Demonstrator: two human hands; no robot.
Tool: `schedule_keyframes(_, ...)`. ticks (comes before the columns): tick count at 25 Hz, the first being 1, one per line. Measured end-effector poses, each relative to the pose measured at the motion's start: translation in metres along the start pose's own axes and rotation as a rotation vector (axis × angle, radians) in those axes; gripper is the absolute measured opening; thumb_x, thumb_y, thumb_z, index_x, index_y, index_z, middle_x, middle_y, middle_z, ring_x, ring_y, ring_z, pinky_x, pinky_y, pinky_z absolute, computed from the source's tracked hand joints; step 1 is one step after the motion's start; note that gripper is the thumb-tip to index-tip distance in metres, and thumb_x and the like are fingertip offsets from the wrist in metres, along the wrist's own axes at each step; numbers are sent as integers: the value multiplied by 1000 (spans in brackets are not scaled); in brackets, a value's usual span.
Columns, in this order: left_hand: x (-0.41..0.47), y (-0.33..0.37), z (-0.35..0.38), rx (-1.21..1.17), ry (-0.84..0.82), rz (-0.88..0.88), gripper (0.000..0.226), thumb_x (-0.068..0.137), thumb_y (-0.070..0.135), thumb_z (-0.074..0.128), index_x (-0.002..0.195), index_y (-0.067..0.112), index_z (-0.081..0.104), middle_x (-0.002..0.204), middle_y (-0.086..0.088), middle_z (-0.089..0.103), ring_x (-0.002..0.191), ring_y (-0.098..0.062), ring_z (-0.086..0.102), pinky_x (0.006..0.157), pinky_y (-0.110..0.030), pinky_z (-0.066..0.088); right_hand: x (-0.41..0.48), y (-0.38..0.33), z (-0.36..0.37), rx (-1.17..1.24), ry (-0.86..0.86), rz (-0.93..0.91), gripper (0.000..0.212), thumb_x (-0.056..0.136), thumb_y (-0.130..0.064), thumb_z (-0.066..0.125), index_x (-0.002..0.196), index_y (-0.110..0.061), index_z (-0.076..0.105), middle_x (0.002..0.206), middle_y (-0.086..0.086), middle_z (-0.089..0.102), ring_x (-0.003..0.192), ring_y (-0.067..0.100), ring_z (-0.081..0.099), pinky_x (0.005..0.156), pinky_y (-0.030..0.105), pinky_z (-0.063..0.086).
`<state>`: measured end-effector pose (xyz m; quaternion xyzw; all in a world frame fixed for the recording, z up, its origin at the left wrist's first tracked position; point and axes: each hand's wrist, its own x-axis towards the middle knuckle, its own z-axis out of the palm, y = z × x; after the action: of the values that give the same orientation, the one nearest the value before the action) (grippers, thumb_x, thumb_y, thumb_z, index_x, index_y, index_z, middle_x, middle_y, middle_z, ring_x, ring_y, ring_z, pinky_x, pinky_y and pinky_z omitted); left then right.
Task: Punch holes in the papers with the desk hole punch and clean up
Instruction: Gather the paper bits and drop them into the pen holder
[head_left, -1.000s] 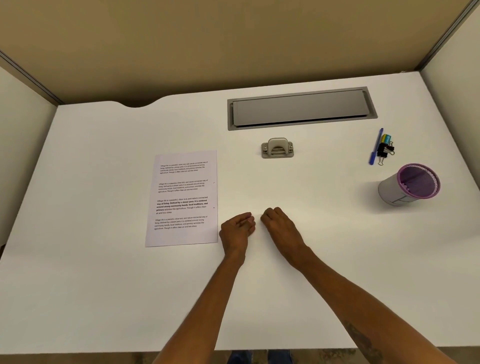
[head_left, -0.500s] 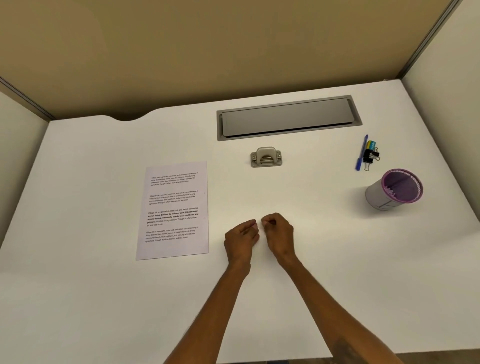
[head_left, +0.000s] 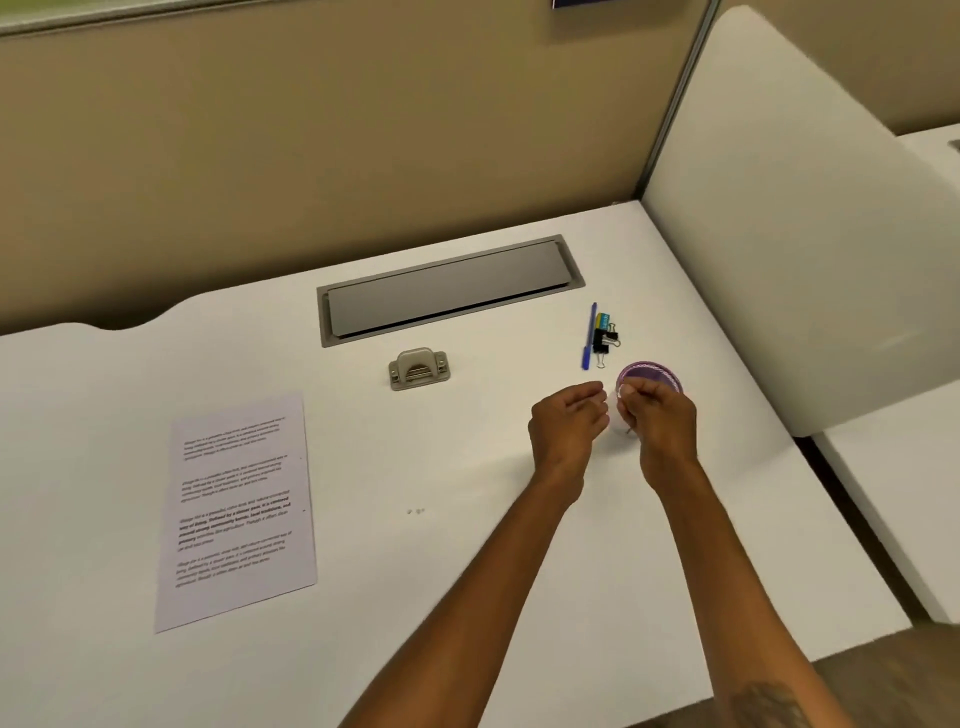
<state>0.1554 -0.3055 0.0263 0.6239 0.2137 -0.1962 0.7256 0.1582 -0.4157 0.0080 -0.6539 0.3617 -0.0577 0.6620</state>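
Observation:
A printed sheet of paper (head_left: 239, 509) lies flat at the left of the white desk (head_left: 467, 597). The small grey hole punch (head_left: 418, 368) stands at mid-desk, apart from both hands. At the right, my right hand (head_left: 657, 415) hovers over the purple mesh cup (head_left: 649, 366) with its fingertips pinched together, hiding most of the cup. Just left of the cup, my left hand (head_left: 569, 423) is loosely cupped; what is inside it is hidden. Two tiny paper bits (head_left: 415, 512) lie on the desk in front of the punch.
A blue pen (head_left: 589, 335) and binder clips (head_left: 607, 335) lie just behind the cup. A grey cable hatch (head_left: 447, 288) is set into the desk's back. A white partition (head_left: 779, 234) walls the right side, a beige one the back.
Both hands have moved from the middle of the desk, near the paper, to the purple cup at the right. My view has swung right and closer.

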Motion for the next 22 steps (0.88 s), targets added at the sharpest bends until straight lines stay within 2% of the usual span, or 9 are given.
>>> schedule_keyframes(3,13,-3,43,189,1,-1,30,92,9,63,122,9,68,122,-10,70,111,-26,67,99,-38,54,29,-4,-25,-328,84,-141,15,92,-6,64,105,-3,72,112,17,70,103,29,64,95,39,55)
schedule_keyframes(8,26,-14,64,457,70,68,30,96,18,59,123,10,68,122,-9,70,110,-24,67,100,-37,53,54,-6,-35,-661,73,-306,15,91,-5,65,99,-1,77,103,18,75,97,32,69,87,33,54)
schedule_keyframes(10,28,-19,62,464,87,80,28,95,18,61,120,10,70,119,-10,72,107,-25,68,99,-38,54,53,-3,-35,-692,81,-329,14,89,-6,68,99,-1,77,103,19,75,98,33,69,88,35,54)
schedule_keyframes(17,24,-27,24,243,129,59,22,88,1,64,106,7,75,104,-10,76,91,-23,74,87,-34,60,45,4,-30,-791,29,-388,21,90,-6,67,111,-2,72,119,19,69,112,32,62,96,40,51)
schedule_keyframes(20,17,-27,0,183,105,77,21,87,3,65,104,9,76,99,-7,76,85,-20,73,88,-35,60,25,5,-17,-677,138,-404,24,95,-10,59,116,-4,70,118,15,70,110,29,64,96,35,51)
schedule_keyframes(22,10,-28,-29,190,136,103,19,88,7,66,102,13,77,95,-2,76,77,-13,71,87,-31,60,-2,14,6,-538,107,-473,23,94,-7,57,111,-6,72,111,11,73,103,24,67,91,27,51)
